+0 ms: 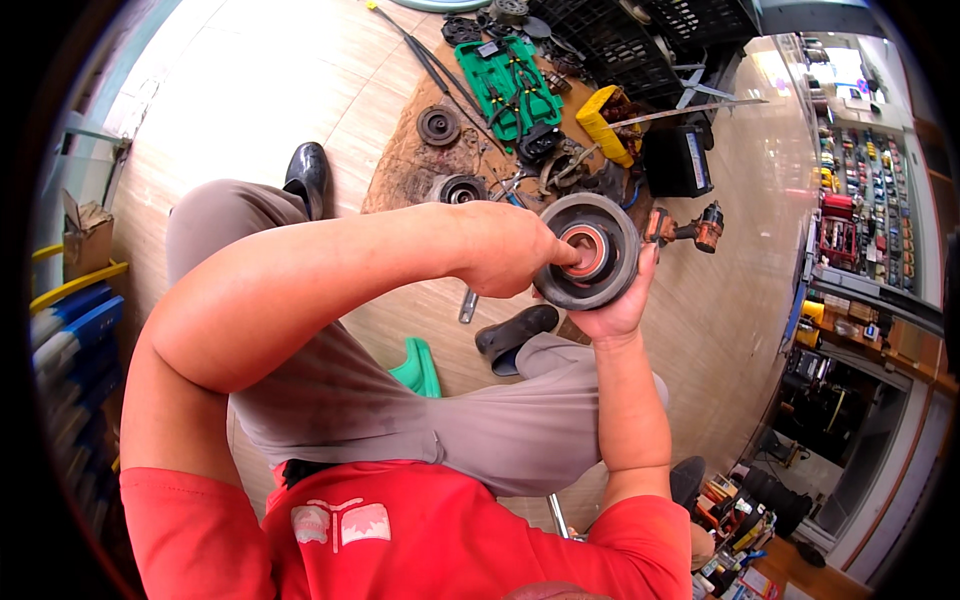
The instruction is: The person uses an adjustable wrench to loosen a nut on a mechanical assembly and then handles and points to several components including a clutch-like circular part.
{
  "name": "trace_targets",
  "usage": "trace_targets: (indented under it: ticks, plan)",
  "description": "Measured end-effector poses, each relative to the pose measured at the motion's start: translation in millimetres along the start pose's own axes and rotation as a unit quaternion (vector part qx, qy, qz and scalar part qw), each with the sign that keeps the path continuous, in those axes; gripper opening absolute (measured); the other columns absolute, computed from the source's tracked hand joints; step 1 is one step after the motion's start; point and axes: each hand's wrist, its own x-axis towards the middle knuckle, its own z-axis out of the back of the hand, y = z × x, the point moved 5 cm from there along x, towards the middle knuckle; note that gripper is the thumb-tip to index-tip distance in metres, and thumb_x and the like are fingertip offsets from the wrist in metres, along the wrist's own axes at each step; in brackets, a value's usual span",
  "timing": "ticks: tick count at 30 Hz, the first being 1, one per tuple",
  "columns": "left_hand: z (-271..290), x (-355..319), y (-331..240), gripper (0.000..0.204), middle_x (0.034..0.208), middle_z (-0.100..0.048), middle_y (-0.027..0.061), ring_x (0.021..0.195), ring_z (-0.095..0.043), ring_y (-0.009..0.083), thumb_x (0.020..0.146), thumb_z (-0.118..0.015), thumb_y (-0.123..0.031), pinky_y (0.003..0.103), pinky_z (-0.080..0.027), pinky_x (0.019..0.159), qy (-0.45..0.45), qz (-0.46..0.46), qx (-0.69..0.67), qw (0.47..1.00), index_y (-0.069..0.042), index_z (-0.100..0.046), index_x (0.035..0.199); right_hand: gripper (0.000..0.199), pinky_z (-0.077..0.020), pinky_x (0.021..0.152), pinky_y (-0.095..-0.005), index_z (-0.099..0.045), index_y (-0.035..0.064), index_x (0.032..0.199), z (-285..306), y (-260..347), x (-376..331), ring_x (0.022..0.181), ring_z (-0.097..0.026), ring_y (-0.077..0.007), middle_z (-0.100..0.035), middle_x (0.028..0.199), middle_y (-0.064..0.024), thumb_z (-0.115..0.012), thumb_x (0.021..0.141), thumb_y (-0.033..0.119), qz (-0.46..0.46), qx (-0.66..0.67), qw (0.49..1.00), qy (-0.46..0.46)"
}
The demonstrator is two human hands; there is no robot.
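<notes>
A dark grooved pulley is held up over the floor, its round hub facing me. Inside the hub sits a bearing with an orange-red ring. My right hand cups the pulley from below and the right, closed around its rim, thumb at the right edge. From the left, my left hand reaches across; its index finger is in the hub's bore and the other fingers are curled against the left rim, partly hidden. Another pulley and a round metal part lie on a stained brown board.
On and around the board are an open green tool case, a yellow container, a black box and a cordless drill. Black crates stand behind. Green cloth-like material lies by my legs; shelves line the right.
</notes>
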Motion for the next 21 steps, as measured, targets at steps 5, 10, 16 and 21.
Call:
trace_targets:
  ticks: [5,10,16,21]
  plan:
    - [-2,0,-3,0.064,0.109,-0.069,0.022,0.104,-0.066,0.0387,0.085,-0.058,-0.006,0.044,-0.051,0.091,0.009,-0.026,-0.107,0.994,-0.014,-0.047,0.147,0.087,-0.0428,0.108,-0.0492,-0.052,0.01,0.139,-3,0,0,0.123,-0.056,-0.0293,-0.059,0.134,-0.0126,-0.031,0.092,0.079,0.007,0.018,0.999,0.026]
    - [-3,-1,-3,0.068,0.094,-0.069,0.0197,0.09,-0.068,0.0352,0.084,-0.057,-0.005,0.042,-0.051,0.083,-0.001,-0.07,-0.176,0.982,-0.01,-0.042,0.151,0.085,-0.0428,0.108,-0.0461,-0.054,0.0086,0.137,-14,1,-2,0.121,-0.057,-0.0271,-0.061,0.132,-0.0111,-0.035,0.092,0.079,-0.004,0.023,1.0,0.017]
    - [1,-6,-4,0.067,0.091,-0.069,0.0199,0.087,-0.067,0.0342,0.086,-0.057,-0.008,0.041,-0.051,0.08,-0.032,-0.064,-0.19,0.979,-0.008,-0.041,0.151,0.086,-0.0369,0.112,-0.052,-0.051,0.0156,0.142,-21,2,0,0.131,-0.049,-0.0279,-0.056,0.14,-0.0071,-0.031,0.09,0.081,-0.013,0.033,0.999,0.018]
    - [8,-4,4,0.051,0.092,-0.068,0.0271,0.089,-0.068,0.0394,0.087,-0.057,-0.008,0.043,-0.053,0.083,-0.096,-0.041,-0.168,0.98,-0.001,-0.054,0.137,0.087,-0.0382,0.109,-0.0566,-0.049,0.0183,0.143,-25,7,1,0.131,-0.048,-0.0311,-0.053,0.143,-0.0072,-0.03,0.089,0.083,-0.037,0.101,0.988,0.115]
